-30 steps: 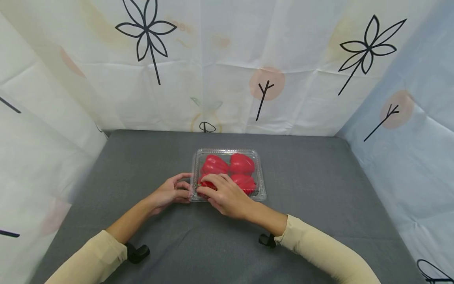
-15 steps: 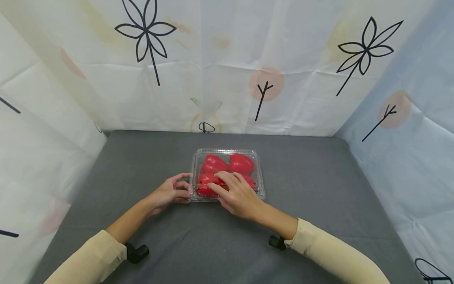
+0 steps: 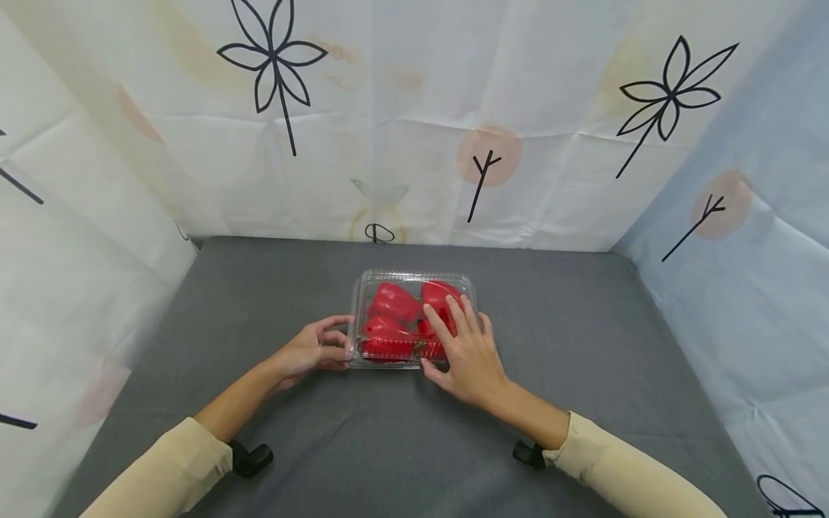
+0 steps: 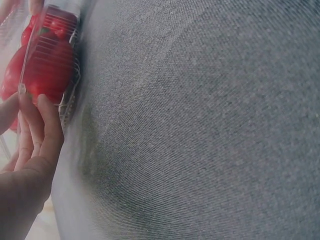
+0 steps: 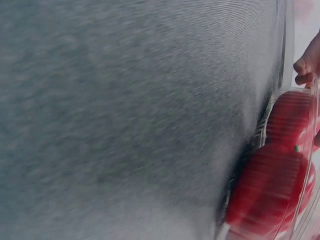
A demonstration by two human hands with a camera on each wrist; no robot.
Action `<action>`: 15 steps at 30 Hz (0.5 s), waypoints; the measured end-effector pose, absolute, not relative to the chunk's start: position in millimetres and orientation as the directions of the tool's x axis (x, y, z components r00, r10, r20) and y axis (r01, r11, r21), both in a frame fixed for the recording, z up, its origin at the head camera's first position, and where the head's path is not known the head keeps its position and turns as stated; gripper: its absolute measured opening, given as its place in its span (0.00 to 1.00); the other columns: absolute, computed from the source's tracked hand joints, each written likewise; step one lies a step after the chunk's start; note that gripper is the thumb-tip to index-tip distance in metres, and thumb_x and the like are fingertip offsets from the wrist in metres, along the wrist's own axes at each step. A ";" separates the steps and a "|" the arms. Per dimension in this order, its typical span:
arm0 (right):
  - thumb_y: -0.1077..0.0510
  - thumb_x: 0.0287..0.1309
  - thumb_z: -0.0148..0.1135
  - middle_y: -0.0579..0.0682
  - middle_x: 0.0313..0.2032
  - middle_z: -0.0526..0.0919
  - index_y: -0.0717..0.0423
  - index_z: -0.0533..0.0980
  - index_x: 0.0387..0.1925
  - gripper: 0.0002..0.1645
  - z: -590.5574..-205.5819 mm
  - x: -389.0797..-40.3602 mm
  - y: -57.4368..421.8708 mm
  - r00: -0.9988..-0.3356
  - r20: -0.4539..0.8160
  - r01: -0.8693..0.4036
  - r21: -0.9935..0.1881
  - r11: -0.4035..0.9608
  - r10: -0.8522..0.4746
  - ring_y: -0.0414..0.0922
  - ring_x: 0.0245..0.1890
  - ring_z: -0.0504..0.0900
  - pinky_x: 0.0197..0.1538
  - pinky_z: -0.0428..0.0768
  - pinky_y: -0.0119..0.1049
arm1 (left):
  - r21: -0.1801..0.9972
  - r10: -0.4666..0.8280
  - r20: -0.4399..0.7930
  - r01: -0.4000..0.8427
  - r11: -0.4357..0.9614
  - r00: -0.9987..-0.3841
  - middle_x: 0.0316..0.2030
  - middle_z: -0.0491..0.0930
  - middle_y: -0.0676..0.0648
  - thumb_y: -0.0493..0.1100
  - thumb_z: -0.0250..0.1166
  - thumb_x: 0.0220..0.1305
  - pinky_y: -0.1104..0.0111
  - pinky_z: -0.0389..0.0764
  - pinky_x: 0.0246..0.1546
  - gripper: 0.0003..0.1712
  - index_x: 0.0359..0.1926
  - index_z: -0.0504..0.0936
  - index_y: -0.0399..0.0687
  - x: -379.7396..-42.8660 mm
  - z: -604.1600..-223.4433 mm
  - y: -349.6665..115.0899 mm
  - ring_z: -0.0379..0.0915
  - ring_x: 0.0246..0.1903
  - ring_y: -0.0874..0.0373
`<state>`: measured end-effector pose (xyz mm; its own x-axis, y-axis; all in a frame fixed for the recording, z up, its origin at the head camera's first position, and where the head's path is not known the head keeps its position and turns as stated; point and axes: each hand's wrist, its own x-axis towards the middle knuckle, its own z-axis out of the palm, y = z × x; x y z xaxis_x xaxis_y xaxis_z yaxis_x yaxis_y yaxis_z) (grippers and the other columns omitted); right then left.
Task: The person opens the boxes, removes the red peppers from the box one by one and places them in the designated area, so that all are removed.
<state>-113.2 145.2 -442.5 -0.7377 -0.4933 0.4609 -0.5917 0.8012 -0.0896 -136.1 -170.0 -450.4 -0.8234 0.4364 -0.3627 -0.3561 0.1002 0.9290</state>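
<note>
A clear plastic clamshell container (image 3: pixel 414 276) with several red bell peppers (image 3: pixel 392 302) inside lies on the grey cloth, its lid down. My left hand (image 3: pixel 314 352) holds its left end. In the left wrist view, thumb and fingers of the left hand (image 4: pixel 37 140) pinch the rim close to a pepper (image 4: pixel 52 67). Over the lid's right part my right hand (image 3: pixel 473 360) is spread, fingers fairly straight, hiding part of the right-hand peppers. The right wrist view shows the ribbed container wall with blurred peppers (image 5: pixel 265 185) behind it.
A grey cloth (image 3: pixel 272 273) covers the table. White curtains (image 3: pixel 414 173) printed with flowers and trees enclose its back and both sides. Dark wrist-worn pieces stick out below each sleeve, such as the left one (image 3: pixel 251 460).
My right hand has slid rightward across the lid from the left-front peppers to the right end, its fingers spreading out. The left hand and the container have stayed almost still.
</note>
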 end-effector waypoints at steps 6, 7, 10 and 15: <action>0.35 0.43 0.74 0.68 0.69 0.61 0.49 0.54 0.76 0.64 -444.2 -109.6 159.8 -0.846 0.393 -0.451 -0.165 0.877 -0.361 0.67 0.65 0.65 0.57 0.70 0.68 | 0.928 0.432 -0.366 -0.357 0.106 -0.824 0.36 0.81 0.48 0.33 0.67 0.63 0.57 0.84 0.46 0.42 0.73 0.56 0.41 -135.4 -450.0 -168.2 0.80 0.36 0.56; 0.35 0.43 0.74 0.68 0.68 0.62 0.49 0.53 0.77 0.64 -444.4 -109.1 161.9 -0.858 0.378 -0.435 -0.173 0.884 -0.348 0.67 0.64 0.66 0.56 0.70 0.67 | 0.929 0.432 -0.364 -0.355 0.106 -0.825 0.36 0.81 0.48 0.33 0.67 0.63 0.57 0.84 0.46 0.42 0.73 0.56 0.41 -135.4 -450.1 -168.1 0.80 0.36 0.56; 0.33 0.45 0.72 0.68 0.68 0.64 0.49 0.51 0.77 0.65 -443.5 -107.3 166.6 -0.891 0.322 -0.392 -0.194 0.899 -0.320 0.65 0.58 0.75 0.55 0.72 0.65 | 0.930 0.430 -0.362 -0.353 0.103 -0.827 0.36 0.81 0.48 0.33 0.67 0.63 0.56 0.83 0.46 0.42 0.73 0.56 0.40 -135.1 -450.4 -168.2 0.80 0.36 0.56; 0.31 0.48 0.69 0.65 0.64 0.72 0.52 0.50 0.77 0.65 -442.2 -106.3 171.6 -0.911 0.283 -0.366 -0.222 0.904 -0.300 0.60 0.42 0.84 0.52 0.77 0.61 | 0.928 0.430 -0.366 -0.360 0.100 -0.825 0.36 0.81 0.48 0.33 0.68 0.63 0.57 0.84 0.46 0.42 0.73 0.56 0.41 -134.7 -450.8 -168.8 0.81 0.37 0.55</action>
